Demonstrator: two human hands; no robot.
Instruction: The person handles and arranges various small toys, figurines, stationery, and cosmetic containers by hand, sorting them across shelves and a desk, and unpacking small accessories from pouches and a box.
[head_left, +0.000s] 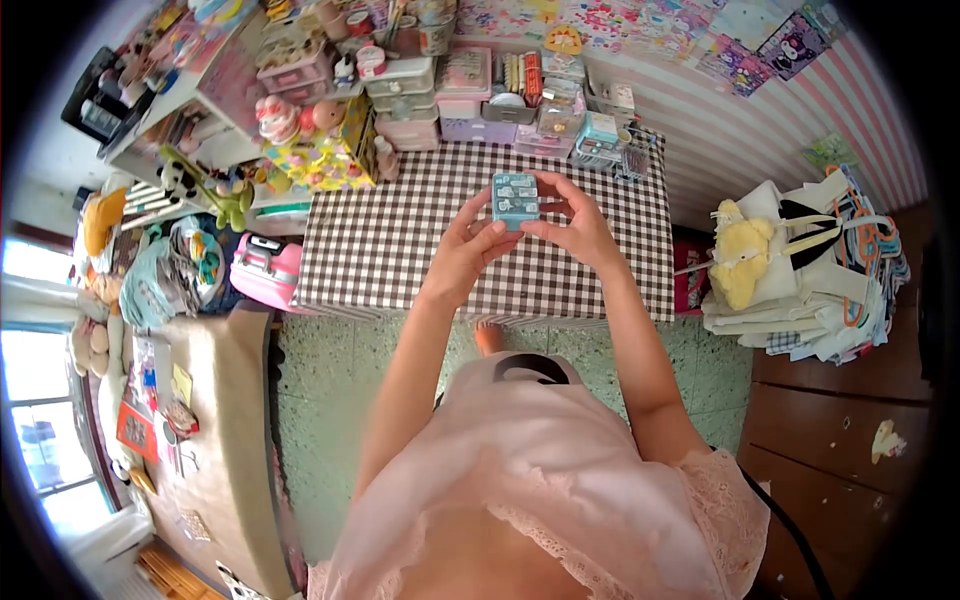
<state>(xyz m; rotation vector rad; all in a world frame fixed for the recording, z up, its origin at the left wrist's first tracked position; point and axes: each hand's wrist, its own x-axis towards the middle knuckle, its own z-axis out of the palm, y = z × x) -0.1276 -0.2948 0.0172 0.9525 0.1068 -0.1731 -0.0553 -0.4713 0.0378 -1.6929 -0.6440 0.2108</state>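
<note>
A small teal box (515, 203) with pale printed pictures is held up over the checkered table, between both hands. My left hand (467, 248) grips its left side, with the thumb at the lower edge and the fingers curled behind. On the opposite side, my right hand (578, 232) has its thumb at the lower right corner and its fingers around the right edge. The box's back and underside are hidden from view.
A black-and-white checkered tablecloth (390, 250) covers the table. Stacked plastic drawers (405, 105) and stationery boxes line its back edge. A pink suitcase (266, 270) stands at the left. Folded clothes with a yellow plush (742, 262) lie at the right.
</note>
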